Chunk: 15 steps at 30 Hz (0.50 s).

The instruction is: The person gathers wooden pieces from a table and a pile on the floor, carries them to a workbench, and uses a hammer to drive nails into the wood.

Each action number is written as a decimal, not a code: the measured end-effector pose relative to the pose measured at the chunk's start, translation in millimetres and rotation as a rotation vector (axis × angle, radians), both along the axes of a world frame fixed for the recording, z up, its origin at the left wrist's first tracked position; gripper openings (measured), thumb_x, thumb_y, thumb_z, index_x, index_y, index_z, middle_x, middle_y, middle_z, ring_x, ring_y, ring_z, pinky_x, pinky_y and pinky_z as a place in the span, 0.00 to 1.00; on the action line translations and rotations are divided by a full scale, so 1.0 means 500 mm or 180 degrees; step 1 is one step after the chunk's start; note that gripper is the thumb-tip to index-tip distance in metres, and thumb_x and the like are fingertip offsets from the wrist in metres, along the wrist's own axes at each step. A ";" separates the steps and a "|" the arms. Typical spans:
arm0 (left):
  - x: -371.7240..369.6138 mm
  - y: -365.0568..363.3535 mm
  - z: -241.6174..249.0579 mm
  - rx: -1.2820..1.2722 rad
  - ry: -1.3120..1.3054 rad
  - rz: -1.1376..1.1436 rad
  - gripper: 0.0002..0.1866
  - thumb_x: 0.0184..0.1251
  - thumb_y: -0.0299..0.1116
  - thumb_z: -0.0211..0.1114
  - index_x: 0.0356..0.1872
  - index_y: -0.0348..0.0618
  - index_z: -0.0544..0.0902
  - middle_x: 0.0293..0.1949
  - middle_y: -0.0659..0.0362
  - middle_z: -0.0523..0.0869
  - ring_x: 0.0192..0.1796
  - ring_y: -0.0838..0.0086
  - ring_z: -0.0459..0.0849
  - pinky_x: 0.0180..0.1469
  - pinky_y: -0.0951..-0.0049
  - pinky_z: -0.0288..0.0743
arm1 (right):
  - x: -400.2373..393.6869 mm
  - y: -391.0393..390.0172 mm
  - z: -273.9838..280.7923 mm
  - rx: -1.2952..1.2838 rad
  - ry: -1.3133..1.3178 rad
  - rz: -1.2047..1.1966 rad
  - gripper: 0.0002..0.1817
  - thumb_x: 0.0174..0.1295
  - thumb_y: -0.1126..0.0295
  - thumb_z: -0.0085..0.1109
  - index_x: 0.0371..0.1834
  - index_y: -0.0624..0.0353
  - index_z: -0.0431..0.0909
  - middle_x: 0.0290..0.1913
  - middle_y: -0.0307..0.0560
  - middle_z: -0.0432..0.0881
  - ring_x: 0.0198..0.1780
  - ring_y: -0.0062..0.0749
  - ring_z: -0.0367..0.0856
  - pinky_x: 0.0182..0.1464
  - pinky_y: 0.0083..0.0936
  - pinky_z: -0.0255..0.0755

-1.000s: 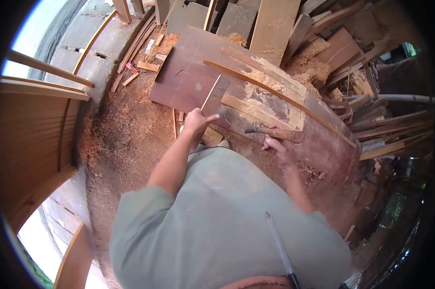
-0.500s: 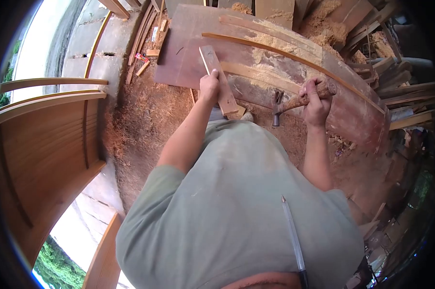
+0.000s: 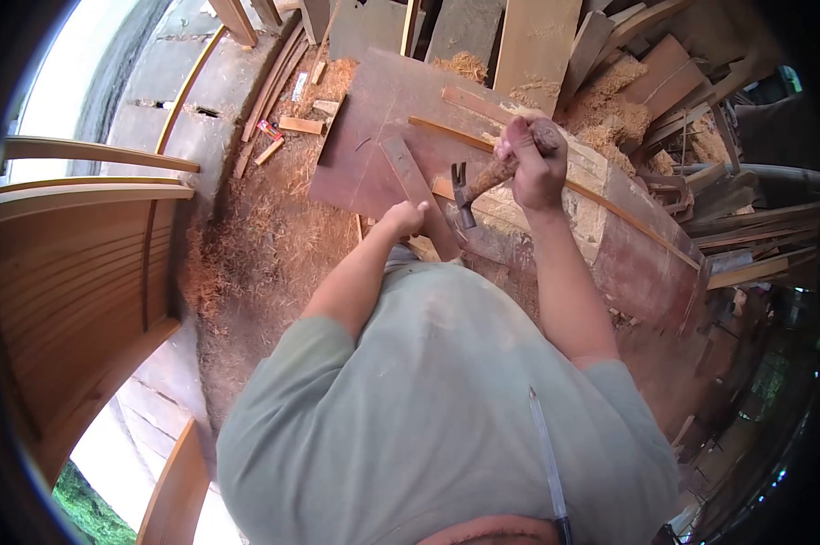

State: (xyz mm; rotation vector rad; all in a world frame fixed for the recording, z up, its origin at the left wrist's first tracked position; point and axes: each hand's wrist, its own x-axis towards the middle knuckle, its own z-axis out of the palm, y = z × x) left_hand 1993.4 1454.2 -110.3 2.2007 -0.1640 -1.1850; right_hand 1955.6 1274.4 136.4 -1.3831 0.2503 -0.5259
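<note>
A claw hammer (image 3: 493, 178) with a thick, worn wooden handle is in my right hand (image 3: 539, 171), the fingers wrapped round the grip. Its metal head hangs toward the left, above and to the right of a short wooden board (image 3: 417, 186). My left hand (image 3: 404, 220) is closed on the left edge of this board near its lower end, with the thumb on top; the fingers underneath are hidden. The board slants across the near edge of a large, reddish worktop (image 3: 355, 136).
A long thin wooden strip (image 3: 628, 216) lies across the worktop among sawdust. Stacked planks (image 3: 755, 227) and heaped shavings (image 3: 610, 113) are at the right and back. A curved wooden panel (image 3: 83, 300) stands at the left. Wood offcuts (image 3: 301, 124) lie on the shavings-covered floor.
My right hand has moved up and left with the hammer, bringing its head closer to the board. My left hand stays on the board, now lower in view. The whole view has shifted slightly.
</note>
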 end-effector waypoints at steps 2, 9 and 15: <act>0.046 0.028 0.126 0.0451 0.0574 -0.1104 0.27 0.67 0.50 0.56 0.42 0.29 0.86 0.38 0.39 0.88 0.46 0.49 0.87 0.53 0.55 0.78 | 0.073 0.024 -0.028 0.0041 0.0183 0.0152 0.15 0.68 0.62 0.63 0.26 0.57 0.74 0.20 0.34 0.73 0.22 0.16 0.70 0.25 0.18 0.62; 0.234 0.050 0.123 -0.0003 -0.1836 0.0701 0.27 0.73 0.50 0.52 0.32 0.32 0.85 0.42 0.39 0.86 0.48 0.45 0.84 0.53 0.53 0.76 | 0.256 0.076 -0.147 0.0302 0.1065 0.0503 0.15 0.66 0.64 0.64 0.23 0.54 0.74 0.19 0.35 0.73 0.19 0.19 0.70 0.25 0.21 0.65; 0.319 -0.053 0.071 0.0101 -0.2513 -0.0305 0.26 0.75 0.52 0.50 0.43 0.40 0.88 0.71 0.45 0.68 0.74 0.51 0.62 0.72 0.43 0.56 | 0.375 0.034 -0.201 0.0577 0.1659 0.0298 0.18 0.62 0.56 0.68 0.21 0.50 0.72 0.17 0.35 0.72 0.16 0.22 0.70 0.19 0.23 0.65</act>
